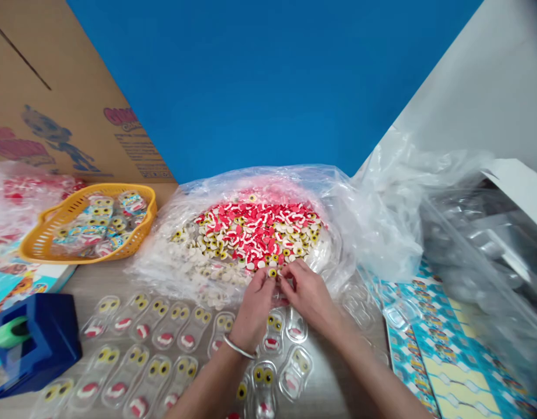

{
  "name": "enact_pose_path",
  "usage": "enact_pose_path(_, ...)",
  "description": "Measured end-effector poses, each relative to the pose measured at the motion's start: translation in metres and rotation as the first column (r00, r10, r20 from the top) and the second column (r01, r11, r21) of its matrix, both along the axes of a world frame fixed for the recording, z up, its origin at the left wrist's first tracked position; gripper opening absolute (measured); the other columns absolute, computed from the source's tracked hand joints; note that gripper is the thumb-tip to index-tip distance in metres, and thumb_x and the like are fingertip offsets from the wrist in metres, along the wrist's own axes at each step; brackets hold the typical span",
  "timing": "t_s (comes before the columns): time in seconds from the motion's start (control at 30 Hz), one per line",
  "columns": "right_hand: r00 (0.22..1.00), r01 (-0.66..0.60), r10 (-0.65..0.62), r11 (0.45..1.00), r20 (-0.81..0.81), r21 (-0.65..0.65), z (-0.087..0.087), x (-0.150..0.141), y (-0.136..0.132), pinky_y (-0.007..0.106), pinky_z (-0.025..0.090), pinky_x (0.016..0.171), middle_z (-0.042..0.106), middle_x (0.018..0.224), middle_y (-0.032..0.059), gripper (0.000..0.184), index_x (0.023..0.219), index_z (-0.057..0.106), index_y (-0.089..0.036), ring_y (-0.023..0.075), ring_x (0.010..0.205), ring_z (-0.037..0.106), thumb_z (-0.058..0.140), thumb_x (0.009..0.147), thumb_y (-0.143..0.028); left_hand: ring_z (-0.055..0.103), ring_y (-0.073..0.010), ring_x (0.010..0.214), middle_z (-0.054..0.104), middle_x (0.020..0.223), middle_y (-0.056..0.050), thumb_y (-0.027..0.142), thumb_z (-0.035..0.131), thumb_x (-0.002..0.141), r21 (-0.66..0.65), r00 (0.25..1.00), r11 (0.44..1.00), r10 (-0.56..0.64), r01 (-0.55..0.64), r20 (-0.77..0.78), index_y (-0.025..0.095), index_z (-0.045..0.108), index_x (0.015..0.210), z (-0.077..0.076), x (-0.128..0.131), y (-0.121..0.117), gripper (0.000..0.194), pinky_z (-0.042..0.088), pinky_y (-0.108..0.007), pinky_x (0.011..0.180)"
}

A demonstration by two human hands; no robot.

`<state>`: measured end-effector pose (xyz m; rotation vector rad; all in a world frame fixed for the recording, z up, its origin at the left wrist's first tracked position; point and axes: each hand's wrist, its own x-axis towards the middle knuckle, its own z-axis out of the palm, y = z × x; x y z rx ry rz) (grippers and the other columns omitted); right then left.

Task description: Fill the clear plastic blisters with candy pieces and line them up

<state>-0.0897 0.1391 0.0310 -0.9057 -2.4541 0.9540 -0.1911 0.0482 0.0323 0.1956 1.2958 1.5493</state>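
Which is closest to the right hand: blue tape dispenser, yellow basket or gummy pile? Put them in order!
1. Gummy pile, in the clear bag ahead of the right hand.
2. Yellow basket, upper left.
3. Blue tape dispenser, lower left.

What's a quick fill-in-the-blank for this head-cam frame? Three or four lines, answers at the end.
The metal bangle sits on the person's ____ wrist.
The left hand and right hand meet at a gummy eye with a ____ pupil.
The slotted plastic basket of packaged sweets is ____.
The blue tape dispenser carries a ____ roll.

Missing words: left; black; yellow; green.
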Motion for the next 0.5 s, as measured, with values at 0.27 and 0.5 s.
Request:
enact_pose_path(0.27, 1.0, 0.017, -0.018, 0.988, -0.006, -0.151, 0.0, -0.007, 0.008, 0.024, 0.038, 0.062, 0.056, 0.068, -0.0035, 0.009, 0.077, 0.059, -0.021, 0.0137, 0.065, 0.053, 0.058, 0.081, -0.013, 0.07, -0.0196, 0.08, 0.072, 0.1, -0.006, 0.035, 0.061, 0.084, -0.088, 1.0, 0.996, 0.006, -0.009, -0.028, 0.021, 0.061, 0.098, 0.002, -0.002, 0.004, 0.02, 0.056, -0.031, 0.069)
enact_pose_path(0.5, 0.959, 0.106, -0.149, 0.978, 0.242, 0.18, 0.0, -0.024, 0.022, 0.028, 0.042, 0.068, 0.066, 0.092, 0.006, 0.013, 0.086, 0.064, -0.02, 0.0183, 0.077, 0.062, 0.056, 0.093, -0.026, 0.071, -0.0194, 0.072, 0.072, 0.097, -0.005, 0.035, 0.064, 0.082, -0.116, 0.988, 0.981, 0.156, -0.155, -0.002, 0.022, 0.056, 0.096, -0.005, -0.008, 0.009, 0.021, 0.057, -0.034, 0.067)
